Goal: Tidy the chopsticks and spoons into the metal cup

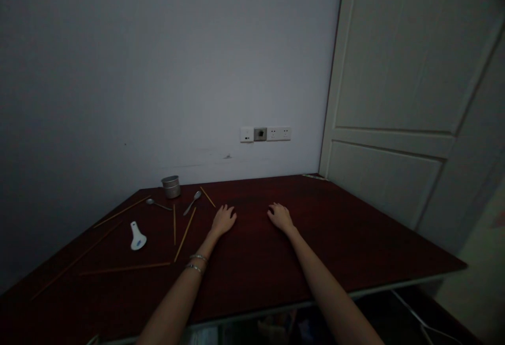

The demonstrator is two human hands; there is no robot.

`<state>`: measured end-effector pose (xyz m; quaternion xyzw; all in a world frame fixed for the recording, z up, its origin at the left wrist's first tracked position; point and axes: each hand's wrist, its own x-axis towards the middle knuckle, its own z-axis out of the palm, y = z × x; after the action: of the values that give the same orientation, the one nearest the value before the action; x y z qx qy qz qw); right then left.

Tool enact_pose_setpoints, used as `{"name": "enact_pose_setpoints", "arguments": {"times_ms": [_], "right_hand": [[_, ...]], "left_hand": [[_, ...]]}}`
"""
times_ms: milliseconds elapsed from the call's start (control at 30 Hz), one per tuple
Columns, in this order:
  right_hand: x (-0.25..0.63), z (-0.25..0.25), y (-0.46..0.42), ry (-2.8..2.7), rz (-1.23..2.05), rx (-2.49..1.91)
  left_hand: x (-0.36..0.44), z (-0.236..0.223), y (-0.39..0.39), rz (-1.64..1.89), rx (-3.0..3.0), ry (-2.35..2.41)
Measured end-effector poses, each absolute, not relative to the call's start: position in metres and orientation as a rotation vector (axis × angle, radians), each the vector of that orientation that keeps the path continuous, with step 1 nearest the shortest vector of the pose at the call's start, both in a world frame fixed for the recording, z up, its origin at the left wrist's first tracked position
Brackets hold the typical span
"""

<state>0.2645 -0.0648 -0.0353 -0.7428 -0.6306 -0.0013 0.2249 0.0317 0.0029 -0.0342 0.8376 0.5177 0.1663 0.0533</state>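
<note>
Beyond both your hands rises a pale wall (177,61), with a white panelled door (394,71) off to the right of your right hand (280,215). Under your hands spreads the dark red bench (252,261). Straight ahead of them, a row of socket plates (278,133) is set in the wall. Your right hand and your left hand (224,220) lie open on the bench, palms down, fingers loosely bent, well apart. Ahead and left of your left hand, a metal cup (171,188) stands upright near the wall. Farther left of that hand you have a white spoon (138,237), bowl toward you. One metal spoon (192,203) lies near your left hand; a second metal spoon (160,204) lies farther left. Six thin sticks (185,234) are scattered on that side, the nearest stick (208,196) ending just beside your left fingertips. Bracelets (197,262) circle your left wrist.
</note>
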Motion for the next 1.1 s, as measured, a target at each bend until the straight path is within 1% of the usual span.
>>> {"name": "enact_pose_setpoints", "arguments": {"times_ms": [300, 1100], "right_hand": [[0.2682, -0.0374, -0.0613, -1.733, 0.009, -2.043], [0.2723, -0.0422, -0.0577, -1.747, 0.003, -1.996]], "left_hand": [[0.0306, -0.0343, 0.0039, 0.468, 2.575, 1.591], [0.0299, -0.0355, 0.0034, 0.504, 2.594, 1.582]]}}
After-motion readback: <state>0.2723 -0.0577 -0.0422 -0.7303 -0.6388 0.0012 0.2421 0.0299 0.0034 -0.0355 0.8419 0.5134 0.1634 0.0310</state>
